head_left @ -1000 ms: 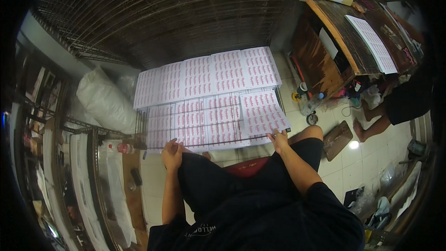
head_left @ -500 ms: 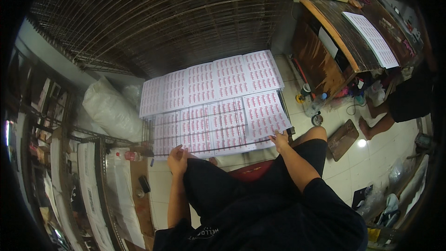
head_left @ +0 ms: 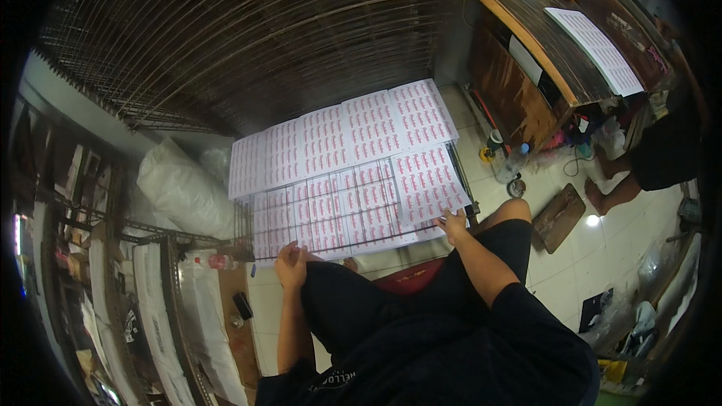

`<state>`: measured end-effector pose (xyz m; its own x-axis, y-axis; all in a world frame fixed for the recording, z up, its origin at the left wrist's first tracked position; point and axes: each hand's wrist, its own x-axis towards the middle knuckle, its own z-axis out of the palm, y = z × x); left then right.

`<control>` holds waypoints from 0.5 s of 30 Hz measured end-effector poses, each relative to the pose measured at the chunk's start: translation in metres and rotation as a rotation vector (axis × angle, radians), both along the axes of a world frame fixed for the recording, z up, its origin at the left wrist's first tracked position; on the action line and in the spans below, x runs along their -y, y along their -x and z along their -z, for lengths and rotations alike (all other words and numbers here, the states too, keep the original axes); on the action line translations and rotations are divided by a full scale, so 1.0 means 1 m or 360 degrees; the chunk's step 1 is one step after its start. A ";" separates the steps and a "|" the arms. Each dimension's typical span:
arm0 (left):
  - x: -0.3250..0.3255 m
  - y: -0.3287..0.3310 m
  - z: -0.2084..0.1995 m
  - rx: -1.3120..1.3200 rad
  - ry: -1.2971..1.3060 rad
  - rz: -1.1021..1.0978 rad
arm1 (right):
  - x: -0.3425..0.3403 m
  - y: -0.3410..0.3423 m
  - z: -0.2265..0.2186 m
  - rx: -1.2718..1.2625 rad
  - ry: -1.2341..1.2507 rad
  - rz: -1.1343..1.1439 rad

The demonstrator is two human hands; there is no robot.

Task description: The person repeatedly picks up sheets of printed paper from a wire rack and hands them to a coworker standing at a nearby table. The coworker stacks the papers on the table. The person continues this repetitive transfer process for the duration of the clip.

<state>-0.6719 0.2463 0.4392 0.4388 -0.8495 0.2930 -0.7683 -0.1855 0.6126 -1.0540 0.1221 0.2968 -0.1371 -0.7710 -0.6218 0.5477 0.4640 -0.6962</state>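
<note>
A wide fisheye camera, the left of a side-by-side pair worn on the head, looks steeply down and forward over the wearer's dark shirt [head_left: 436,353], close at the lower edge. The left hand [head_left: 291,265] and right hand [head_left: 453,227] lie at middle range, printed sheets [head_left: 331,139] reaching beyond them; a wire rack [head_left: 263,37] fills the upper left, while shelving [head_left: 167,267] at left and a desk [head_left: 564,56] at upper right bend toward the black, rounded rim.

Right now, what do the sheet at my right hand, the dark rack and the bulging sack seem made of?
Sheet at your right hand: likely paper or thin card, matte white, thin-edged with printed rows.
Rack: probably metal wire, dull brown, from its thin, spaced rods.
Sack: perhaps plastic, slightly glossy, judging by its sheen and creases.
</note>
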 end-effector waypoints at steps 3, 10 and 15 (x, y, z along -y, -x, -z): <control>0.000 0.004 -0.002 0.0010 0.0019 -0.0008 | 0.000 0.000 0.002 0.0008 -0.0057 0.0001; 0.000 -0.003 0.005 -0.0084 0.0023 0.0012 | 0.001 0.007 0.016 0.0011 -0.0620 -0.0098; 0.004 0.000 0.002 -0.0013 -0.0024 -0.0011 | -0.014 0.006 0.008 0.0021 -0.0689 -0.0391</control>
<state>-0.6716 0.2424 0.4368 0.4469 -0.8507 0.2768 -0.7620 -0.1999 0.6160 -1.0599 0.1362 0.2886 0.0264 -0.4501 -0.8926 0.3937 0.8254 -0.4046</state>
